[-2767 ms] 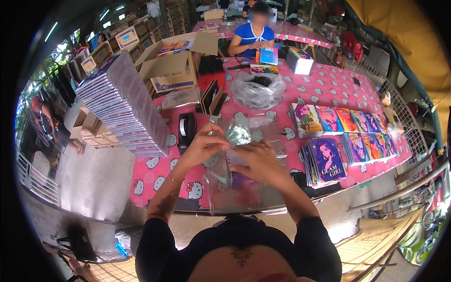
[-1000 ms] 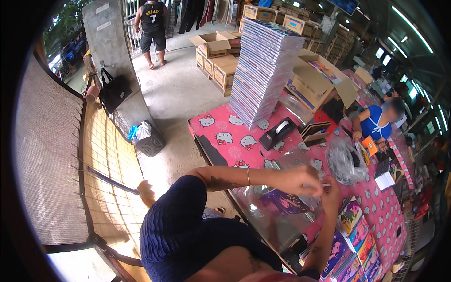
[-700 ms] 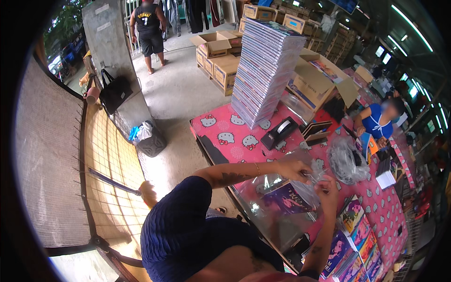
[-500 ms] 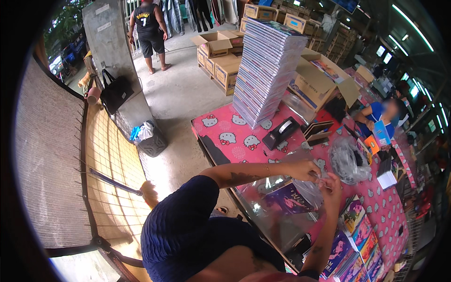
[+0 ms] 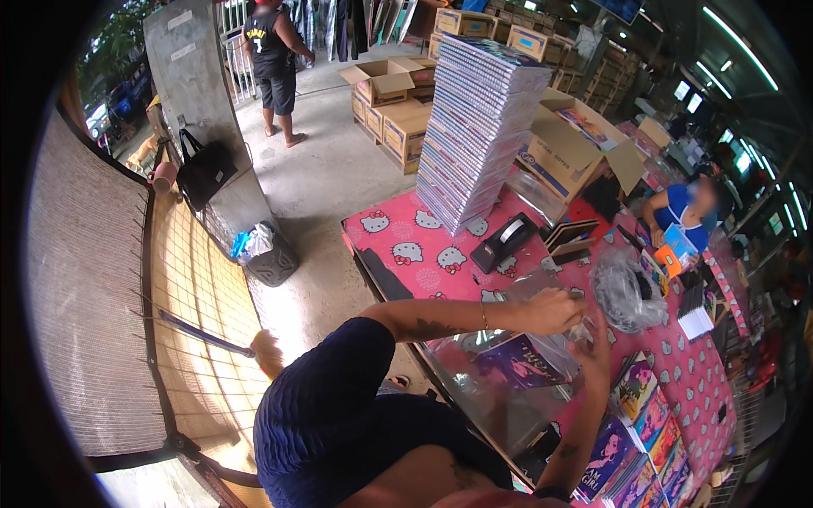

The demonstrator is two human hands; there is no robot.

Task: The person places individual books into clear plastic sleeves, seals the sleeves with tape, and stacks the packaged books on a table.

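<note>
My left hand (image 5: 552,311) reaches across the table, its fingers pinched at the edge of a clear plastic bag (image 5: 555,349). Right beside it, my right hand (image 5: 590,345) has its fingers closed on the same plastic. A purple notebook (image 5: 521,359) with a printed cover lies under or inside this bag; which of the two I cannot tell. More clear plastic sheets (image 5: 474,402) spread over the table edge closest to me. Below my right hand sit several stacks of colourful notebooks (image 5: 648,415).
A tall stack of notebooks (image 5: 474,127) stands on the pink patterned table (image 5: 381,245), near a black tape dispenser (image 5: 506,241). Behind are an open carton (image 5: 559,148) and crumpled plastic (image 5: 625,292). A co-worker (image 5: 682,212) sits at right; another person (image 5: 275,68) stands beyond.
My left hand has shifted slightly left, with its back turned up more. My right hand has turned a little, still at the plastic. The standing person has stepped right and turned.
</note>
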